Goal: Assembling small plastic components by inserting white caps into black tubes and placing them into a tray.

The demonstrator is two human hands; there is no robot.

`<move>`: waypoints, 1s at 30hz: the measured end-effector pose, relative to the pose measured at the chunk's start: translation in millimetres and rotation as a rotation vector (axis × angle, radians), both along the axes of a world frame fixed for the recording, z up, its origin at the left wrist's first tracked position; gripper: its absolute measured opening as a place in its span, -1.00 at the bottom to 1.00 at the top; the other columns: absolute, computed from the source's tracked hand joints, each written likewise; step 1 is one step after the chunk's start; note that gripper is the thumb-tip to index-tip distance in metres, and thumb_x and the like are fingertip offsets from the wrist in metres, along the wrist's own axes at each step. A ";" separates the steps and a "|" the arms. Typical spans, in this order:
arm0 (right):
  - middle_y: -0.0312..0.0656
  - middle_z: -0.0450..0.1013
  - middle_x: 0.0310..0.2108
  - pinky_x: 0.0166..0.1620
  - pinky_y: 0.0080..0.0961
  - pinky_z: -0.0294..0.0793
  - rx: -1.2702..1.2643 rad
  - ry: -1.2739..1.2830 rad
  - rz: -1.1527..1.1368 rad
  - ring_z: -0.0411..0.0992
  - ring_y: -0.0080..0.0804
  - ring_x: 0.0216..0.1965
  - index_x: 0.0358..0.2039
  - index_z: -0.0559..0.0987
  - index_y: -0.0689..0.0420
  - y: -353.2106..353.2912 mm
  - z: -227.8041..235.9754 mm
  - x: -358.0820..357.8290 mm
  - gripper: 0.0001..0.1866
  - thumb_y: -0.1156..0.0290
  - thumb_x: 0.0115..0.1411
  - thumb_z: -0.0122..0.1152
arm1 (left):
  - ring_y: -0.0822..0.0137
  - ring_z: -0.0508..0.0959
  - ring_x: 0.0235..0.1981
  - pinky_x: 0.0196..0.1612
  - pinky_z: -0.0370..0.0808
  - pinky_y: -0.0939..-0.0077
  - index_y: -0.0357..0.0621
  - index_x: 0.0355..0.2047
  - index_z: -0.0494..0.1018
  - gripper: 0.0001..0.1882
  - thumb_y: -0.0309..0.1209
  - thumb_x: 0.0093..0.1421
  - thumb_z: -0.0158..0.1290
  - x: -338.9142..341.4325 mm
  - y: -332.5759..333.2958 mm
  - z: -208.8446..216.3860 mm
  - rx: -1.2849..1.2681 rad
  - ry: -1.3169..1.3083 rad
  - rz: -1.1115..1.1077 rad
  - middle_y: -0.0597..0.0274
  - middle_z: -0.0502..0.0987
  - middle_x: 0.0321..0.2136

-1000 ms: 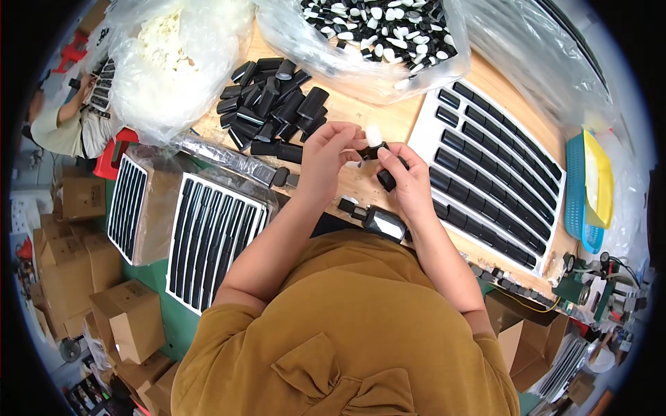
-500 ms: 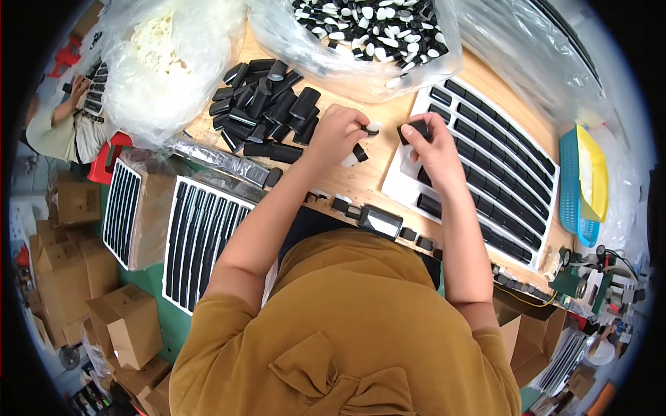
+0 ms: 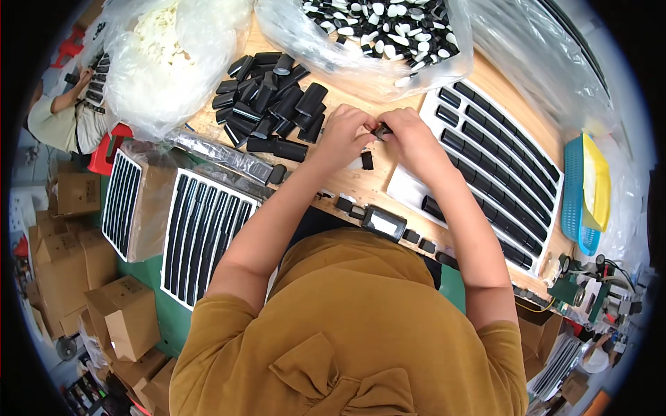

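Above the wooden table (image 3: 347,186), my left hand (image 3: 341,137) and my right hand (image 3: 411,139) meet fingertip to fingertip. Between them is a small black piece (image 3: 382,130), mostly covered by the fingers. Both hands are closed in a pinch on it; whether it is one part or two joined I cannot make out. Just below, a small black-and-white piece (image 3: 367,161) lies on the table. To the left of my left hand is a heap of short black tubes (image 3: 267,95). My right forearm passes over a white tray (image 3: 404,188) lined with rows of black tubes.
An open plastic bag (image 3: 354,68) of black-and-white oval-ended pieces sits at the back, beside a bag of cream-coloured bits (image 3: 132,97). A blue basket (image 3: 571,194) stands far right. Filled trays (image 3: 208,236) and cardboard boxes (image 3: 125,315) are at left. Another person (image 3: 62,121) works far left.
My hands were apart, the left pinching a small black-and-white piece and the right a black tube. Both have moved together, and their fingertips now meet around a black piece.
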State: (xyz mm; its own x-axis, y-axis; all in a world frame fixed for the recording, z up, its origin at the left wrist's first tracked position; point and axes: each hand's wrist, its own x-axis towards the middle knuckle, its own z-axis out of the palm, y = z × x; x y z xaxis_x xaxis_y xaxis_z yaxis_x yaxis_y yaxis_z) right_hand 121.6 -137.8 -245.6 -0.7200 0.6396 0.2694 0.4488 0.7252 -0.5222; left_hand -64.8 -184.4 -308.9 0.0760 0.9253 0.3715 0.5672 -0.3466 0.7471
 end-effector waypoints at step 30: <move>-0.13 0.59 -0.30 -0.26 -0.51 0.57 -0.641 0.296 -0.073 0.57 -0.44 -0.31 -0.03 0.58 0.22 36.0 1.3 -117.0 -0.61 0.42 0.12 0.38 | -0.04 0.44 -0.07 0.00 0.39 0.13 -0.12 -0.19 0.50 -0.67 -0.39 -0.01 0.24 6.1 -39.4 8.8 -0.021 0.110 -0.042 0.03 0.45 -0.15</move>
